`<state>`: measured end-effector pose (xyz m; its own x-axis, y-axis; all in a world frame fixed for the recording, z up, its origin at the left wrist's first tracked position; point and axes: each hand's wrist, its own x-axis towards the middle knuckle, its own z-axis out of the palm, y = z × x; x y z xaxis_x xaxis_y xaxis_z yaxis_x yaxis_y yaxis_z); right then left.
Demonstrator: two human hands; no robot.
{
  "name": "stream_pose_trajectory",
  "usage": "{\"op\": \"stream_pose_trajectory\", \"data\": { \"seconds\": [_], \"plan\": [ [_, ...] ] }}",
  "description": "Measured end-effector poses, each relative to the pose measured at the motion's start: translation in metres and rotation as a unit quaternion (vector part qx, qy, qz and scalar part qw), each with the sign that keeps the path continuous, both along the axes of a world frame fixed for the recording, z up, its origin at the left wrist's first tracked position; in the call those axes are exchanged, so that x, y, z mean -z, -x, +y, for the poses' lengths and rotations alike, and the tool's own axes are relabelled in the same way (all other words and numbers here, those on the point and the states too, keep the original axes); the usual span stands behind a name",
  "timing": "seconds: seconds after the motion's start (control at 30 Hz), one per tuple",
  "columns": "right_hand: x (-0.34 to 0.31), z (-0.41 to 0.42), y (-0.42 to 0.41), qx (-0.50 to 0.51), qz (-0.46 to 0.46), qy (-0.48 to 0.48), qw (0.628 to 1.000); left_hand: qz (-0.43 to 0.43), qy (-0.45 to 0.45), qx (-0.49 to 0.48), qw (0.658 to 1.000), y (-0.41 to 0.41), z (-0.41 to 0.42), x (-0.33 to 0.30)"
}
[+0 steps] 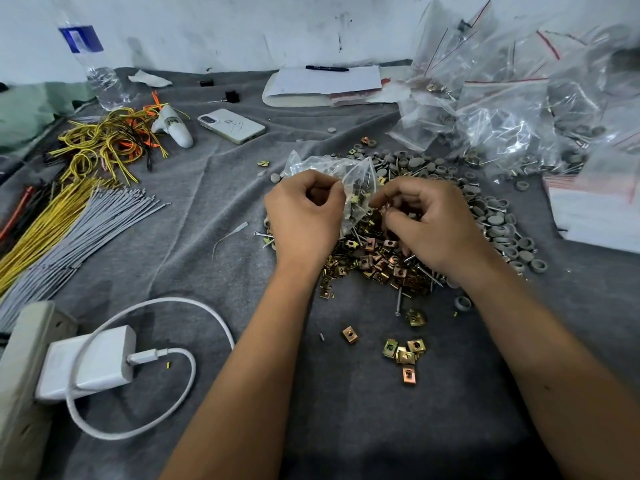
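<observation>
On my feed the left hand (304,216) grips the small clear bag (351,178) just above the clip nut pile (381,259), right hand (429,223) pinches a tiny part (386,210) at its mouth (can't tell which)

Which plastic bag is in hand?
The small clear bag at centre, above the metal clips: the left hand grips it and the right hand pinches a small part at its mouth. The other bags lie heaped at right, untouched.

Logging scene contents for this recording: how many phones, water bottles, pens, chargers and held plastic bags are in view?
Phone: 1
Water bottle: 1
Pen: 1
Charger: 1
Held plastic bag: 1
Total: 5
</observation>
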<state>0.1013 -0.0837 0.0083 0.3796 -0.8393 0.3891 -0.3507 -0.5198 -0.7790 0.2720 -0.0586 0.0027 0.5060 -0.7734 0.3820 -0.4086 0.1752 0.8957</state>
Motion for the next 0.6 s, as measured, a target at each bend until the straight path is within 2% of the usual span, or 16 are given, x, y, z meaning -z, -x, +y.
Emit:
{"op": "stream_pose_trajectory", "data": {
  "seconds": [0.23,0.4,0.6],
  "plan": [
    [0.0034,-0.0031,0.0001,0.055,0.014,0.012,0.998,-0.008,0.021,-0.011,1.0,-0.0007,-0.0002,0.0009],
    [0.0057,-0.0038,0.0007,0.05,0.014,0.007,0.999,-0.053,0.026,-0.005,0.998,0.001,-0.0009,0.003],
    [0.003,-0.0012,0.0004,0.049,0.034,-0.012,0.998,-0.051,0.034,-0.009,0.998,-0.0002,-0.0022,0.0049]
  ]
}}
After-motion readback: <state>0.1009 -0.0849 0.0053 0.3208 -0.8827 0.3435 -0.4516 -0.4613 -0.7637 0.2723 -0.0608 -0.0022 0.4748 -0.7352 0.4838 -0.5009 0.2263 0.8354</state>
